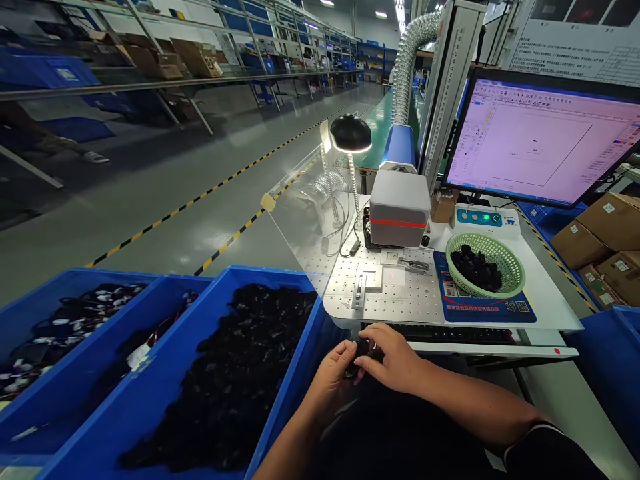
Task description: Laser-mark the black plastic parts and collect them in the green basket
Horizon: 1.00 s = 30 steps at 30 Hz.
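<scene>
Close to my body, below the front edge of the work table, my left hand (336, 368) and my right hand (391, 357) meet around a small black part (361, 348). Fingers of both hands are closed on it. Its exact kind cannot be made out, since the fingers cover much of it. Left of my hands stands a blue bin (293, 373) with a large heap of similar black parts (235, 373). On the table at the right, a light green basket (515, 270) contains several black parts (475, 267).
A perforated metal plate (400, 303) with small fixtures lies under a grey machine head (400, 207). A lit lamp (351, 133), a monitor (540, 140) and a control box (487, 219) stand behind. A keyboard (450, 335) sits below the tabletop. More blue bins (170, 283) are at far left.
</scene>
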Available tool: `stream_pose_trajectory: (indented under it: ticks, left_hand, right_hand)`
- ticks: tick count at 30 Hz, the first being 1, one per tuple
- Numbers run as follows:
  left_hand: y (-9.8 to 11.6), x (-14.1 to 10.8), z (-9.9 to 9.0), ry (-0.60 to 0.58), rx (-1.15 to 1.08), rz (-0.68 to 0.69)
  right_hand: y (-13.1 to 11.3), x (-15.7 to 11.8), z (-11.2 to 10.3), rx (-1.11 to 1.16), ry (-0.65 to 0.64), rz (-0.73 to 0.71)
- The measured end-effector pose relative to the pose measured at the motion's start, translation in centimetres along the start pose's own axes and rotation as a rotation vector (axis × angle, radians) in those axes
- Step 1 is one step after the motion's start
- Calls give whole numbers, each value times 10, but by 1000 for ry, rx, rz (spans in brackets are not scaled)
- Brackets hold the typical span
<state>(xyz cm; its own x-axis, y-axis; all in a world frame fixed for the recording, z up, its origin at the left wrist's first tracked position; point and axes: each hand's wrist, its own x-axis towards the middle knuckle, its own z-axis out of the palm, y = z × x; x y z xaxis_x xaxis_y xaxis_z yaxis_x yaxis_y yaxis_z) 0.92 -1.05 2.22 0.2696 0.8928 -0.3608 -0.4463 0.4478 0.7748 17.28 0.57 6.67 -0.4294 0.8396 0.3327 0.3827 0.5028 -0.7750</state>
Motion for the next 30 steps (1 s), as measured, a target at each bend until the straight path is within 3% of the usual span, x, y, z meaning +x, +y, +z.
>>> stream_pose_trajectory:
  ticks: [8, 12, 14, 17, 20, 22, 25, 28, 30]
  left_hand:
    - [4, 2, 3, -17, 84, -2]
    - [18, 1, -9, 40, 184, 57]
    - [27, 3, -30, 190, 242, 125]
    - [33, 8, -80, 527, 291, 231]
    - [22, 13, -139, 846, 292, 233]
    - [7, 11, -173, 983, 349, 217]
    - [-17, 4, -205, 1038, 494, 95]
    - [-29, 2, -217, 942, 713, -82]
    - [-30, 7, -219, 870, 869, -130]
  right_hand:
    - [2, -1, 3, -102, 81, -54]
    - [23, 19, -8, -141, 196, -5]
    - [46, 37, -20, -204, 298, 88]
    - [85, 67, -38, -302, 381, 278]
    - [113, 89, -46, -342, 377, 383]
    - [123, 98, -44, -357, 380, 383]
    - [128, 103, -37, -391, 388, 361]
    - [129, 100, -32, -404, 412, 344]
    - [128, 96, -32, -405, 439, 338]
